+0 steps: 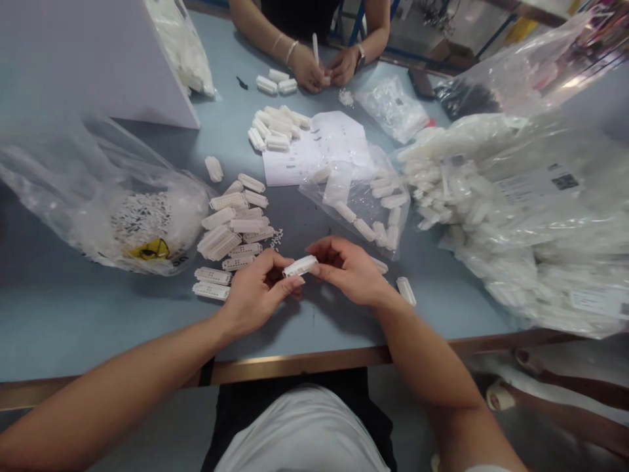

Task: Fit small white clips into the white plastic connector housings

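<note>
Between my two hands, just above the table, I hold one white plastic housing (301,265) with a row of small openings along its side. My left hand (258,288) pinches its left end between thumb and fingers. At the other end, the thumb and fingers of my right hand (346,270) close on it. A pile of similar white housings (221,242) lies beyond and left of my left hand, with tiny white pieces (278,237) scattered beside it. Near my right wrist lies another white housing (405,291), and one more is partly hidden behind that hand.
A clear bag of small white parts (142,216) lies at left. Large bags of white parts (515,196) fill the right side. Ahead are a paper sheet (289,164), a smaller bag with housings (363,228) and a housing stack (275,124). Across the table, a co-worker's hands (322,69) hold a pen-like tool.
</note>
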Motion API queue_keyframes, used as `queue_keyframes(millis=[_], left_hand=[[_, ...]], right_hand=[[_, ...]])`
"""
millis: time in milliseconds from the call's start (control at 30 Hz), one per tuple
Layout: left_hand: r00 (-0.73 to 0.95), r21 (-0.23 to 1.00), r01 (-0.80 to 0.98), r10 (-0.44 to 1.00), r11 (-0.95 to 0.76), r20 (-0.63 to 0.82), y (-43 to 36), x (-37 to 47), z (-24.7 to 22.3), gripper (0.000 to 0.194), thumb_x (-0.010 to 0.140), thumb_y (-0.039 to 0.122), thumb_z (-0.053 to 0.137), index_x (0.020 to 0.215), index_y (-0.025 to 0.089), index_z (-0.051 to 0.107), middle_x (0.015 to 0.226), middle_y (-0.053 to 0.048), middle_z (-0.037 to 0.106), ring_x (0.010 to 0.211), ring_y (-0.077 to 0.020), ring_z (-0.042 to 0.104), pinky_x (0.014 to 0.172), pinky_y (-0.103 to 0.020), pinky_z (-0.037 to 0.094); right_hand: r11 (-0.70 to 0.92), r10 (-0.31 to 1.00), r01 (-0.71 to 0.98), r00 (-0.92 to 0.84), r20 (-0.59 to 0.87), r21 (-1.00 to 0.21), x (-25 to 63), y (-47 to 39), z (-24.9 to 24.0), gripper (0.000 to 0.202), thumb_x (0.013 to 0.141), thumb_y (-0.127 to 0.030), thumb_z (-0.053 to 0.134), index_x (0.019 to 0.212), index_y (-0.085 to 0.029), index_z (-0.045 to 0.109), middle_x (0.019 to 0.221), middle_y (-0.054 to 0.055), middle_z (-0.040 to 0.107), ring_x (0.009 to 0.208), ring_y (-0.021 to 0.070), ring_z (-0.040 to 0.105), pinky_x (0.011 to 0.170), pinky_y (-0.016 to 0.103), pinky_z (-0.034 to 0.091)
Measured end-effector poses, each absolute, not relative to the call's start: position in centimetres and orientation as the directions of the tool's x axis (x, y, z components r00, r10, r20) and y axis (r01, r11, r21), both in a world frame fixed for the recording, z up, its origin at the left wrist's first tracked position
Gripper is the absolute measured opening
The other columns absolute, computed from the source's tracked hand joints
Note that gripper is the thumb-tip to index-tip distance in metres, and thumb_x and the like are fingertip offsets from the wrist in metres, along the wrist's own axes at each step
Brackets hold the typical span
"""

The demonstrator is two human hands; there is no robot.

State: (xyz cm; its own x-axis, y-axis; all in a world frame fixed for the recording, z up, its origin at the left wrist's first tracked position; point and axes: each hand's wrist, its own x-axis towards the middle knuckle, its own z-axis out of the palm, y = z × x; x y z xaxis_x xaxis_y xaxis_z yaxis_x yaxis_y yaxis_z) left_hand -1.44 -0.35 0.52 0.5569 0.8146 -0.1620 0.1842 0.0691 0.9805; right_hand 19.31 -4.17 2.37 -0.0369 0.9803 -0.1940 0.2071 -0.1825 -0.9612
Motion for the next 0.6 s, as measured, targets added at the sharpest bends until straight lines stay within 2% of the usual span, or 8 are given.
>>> queue_keyframes(millis=[133,233,333,400,500,600], left_hand=[[0.549,0.975,0.202,0.814,0.095,-0.193,-0.4,-1.5,0.7,0.037,0.083,0.051,0.073,0.098,0.02,0.058,0.074,0.0,0.073,0.062,-0.018,0.071,0.058,-0.028,0.056],[0.567,0.968,0.236,0.797,0.082,-0.206,-0.5,-1.7,0.8,0.037,0.084,0.052,0.072,0.097,0.02,0.058,0.072,0.001,0.073,0.058,-0.0172,0.07,0.056,-0.027,0.054],[0.645,0.964,0.266,0.744,-0.002,-0.176,-0.7,-1.9,1.1,0.034,0.084,0.051,0.07,0.092,0.021,0.058,0.066,0.004,0.07,0.056,-0.0159,0.068,0.054,-0.025,0.051],[0.683,0.957,0.283,0.713,-0.06,-0.158,-0.7,-2.0,1.4,0.032,0.084,0.051,0.069,0.09,0.021,0.058,0.064,0.004,0.069,0.056,-0.0153,0.067,0.053,-0.025,0.049],[0.698,0.95,0.297,0.701,-0.098,-0.146,-0.7,-1.9,1.7,0.03,0.085,0.049,0.068,0.089,0.022,0.057,0.061,0.005,0.068,0.054,-0.015,0.066,0.052,-0.024,0.046],[0.7,0.95,0.298,0.698,-0.091,-0.152,-0.6,-1.8,1.9,0.028,0.085,0.047,0.068,0.089,0.022,0.056,0.058,0.006,0.067,0.053,-0.0153,0.066,0.052,-0.024,0.045]], right_hand=[[-0.238,0.969,0.12,-0.041,-0.245,-0.964,19.7,-4.0,2.3,0.034,0.076,-0.035,0.079,0.104,-0.02,0.065,0.091,0.002,0.071,0.078,0.0156,0.066,0.068,0.028,0.054],[-0.231,0.971,0.086,-0.043,-0.235,-0.969,19.9,-3.4,2.6,0.036,0.078,-0.039,0.077,0.107,-0.021,0.065,0.094,0.003,0.072,0.081,0.0168,0.067,0.071,0.031,0.054],[-0.117,0.993,0.303,0.048,-0.108,-0.946,19.7,-1.9,3.0,0.018,0.086,-0.034,0.068,0.098,-0.02,0.068,0.088,0.002,0.071,0.077,0.0156,0.064,0.072,0.031,0.051],[-0.018,1.0,0.491,0.009,-0.016,-0.871,19.1,-0.5,3.0,0.007,0.087,-0.025,0.066,0.091,-0.02,0.068,0.087,0.001,0.071,0.079,0.0158,0.062,0.076,0.03,0.048],[0.127,0.992,0.715,-0.111,0.067,-0.688,18.1,1.8,2.5,0.011,0.09,-0.015,0.059,0.09,-0.02,0.069,0.092,0.003,0.07,0.088,0.0171,0.061,0.083,0.03,0.044],[0.202,0.977,0.791,-0.202,0.066,-0.577,17.2,3.6,1.6,0.016,0.093,-0.015,0.055,0.096,-0.018,0.07,0.095,0.005,0.068,0.09,0.0182,0.06,0.082,0.029,0.042]])
